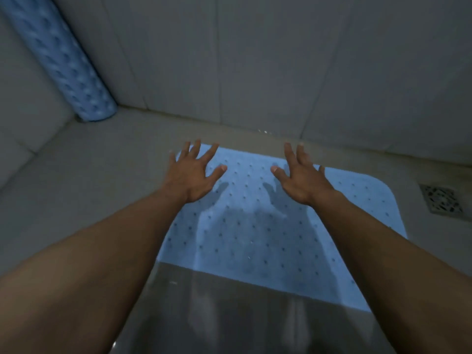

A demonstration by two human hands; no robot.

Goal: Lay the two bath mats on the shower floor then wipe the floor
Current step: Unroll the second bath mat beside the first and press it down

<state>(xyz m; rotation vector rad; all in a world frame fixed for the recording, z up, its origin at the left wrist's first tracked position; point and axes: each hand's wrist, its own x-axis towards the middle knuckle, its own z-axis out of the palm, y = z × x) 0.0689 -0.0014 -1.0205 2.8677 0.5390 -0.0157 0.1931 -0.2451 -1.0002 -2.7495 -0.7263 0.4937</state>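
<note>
A light blue bath mat point(255, 226) with small holes lies flat on the shower floor point(89, 175) in front of me. My left hand point(194, 172) is spread open over the mat's far left corner, fingers straight. My right hand point(301, 175) is spread open over the mat's far edge, a little right of the middle. Whether the palms touch the mat or hover just above it I cannot tell. A second blue mat point(63, 60), rolled into a tube, stands leaning in the far left corner against the wall.
Grey tiled walls point(281, 60) close the space at the back and left. A square metal floor drain point(443, 201) sits at the right, just past the mat's corner. A dark strip point(229, 315) crosses the floor below the mat's near edge.
</note>
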